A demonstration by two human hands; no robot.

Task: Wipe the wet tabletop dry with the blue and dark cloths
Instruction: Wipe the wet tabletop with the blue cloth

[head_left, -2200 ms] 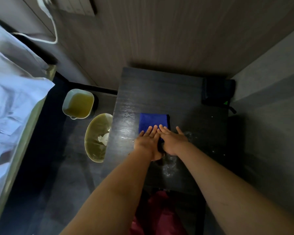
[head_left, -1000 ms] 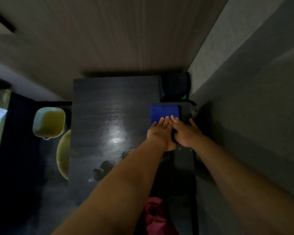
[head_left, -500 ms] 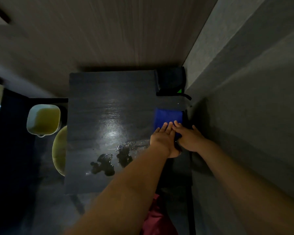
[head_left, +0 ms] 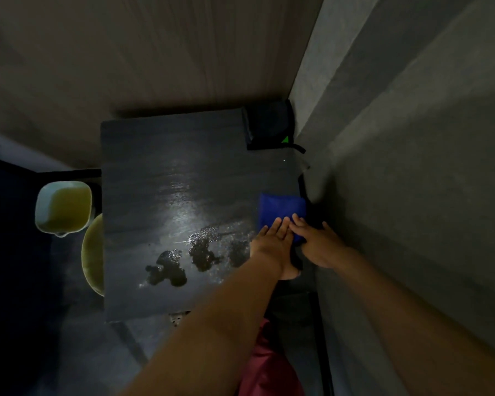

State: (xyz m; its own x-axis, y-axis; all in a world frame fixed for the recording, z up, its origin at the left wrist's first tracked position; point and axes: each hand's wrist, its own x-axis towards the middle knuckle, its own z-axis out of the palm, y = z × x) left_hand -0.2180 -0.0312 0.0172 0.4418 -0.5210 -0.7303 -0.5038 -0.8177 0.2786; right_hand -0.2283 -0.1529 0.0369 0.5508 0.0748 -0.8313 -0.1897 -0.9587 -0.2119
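Observation:
The dark tabletop (head_left: 160, 167) glistens with wet streaks, and dark puddles (head_left: 167, 270) lie near its front edge. A folded blue cloth (head_left: 280, 205) rests at the table's right edge. My left hand (head_left: 272, 247) and my right hand (head_left: 317, 244) lie flat side by side on the cloth's near half, fingers extended and pressing down. The near part of the cloth is hidden under them. A dark cloth (head_left: 269, 124) sits folded in the far right corner, apart from both hands.
A grey wall (head_left: 412, 167) runs close along the table's right side, and a wood-panelled wall stands behind it. Left of the table, on the floor, are a pale tub (head_left: 63, 207) of yellowish liquid and a yellow-green bin (head_left: 93, 252). Red clothing (head_left: 269, 364) shows below.
Both hands have slid the blue cloth from the table's middle to its right edge, then drawn it slightly nearer. The view has swung right, and puddles at the front now show.

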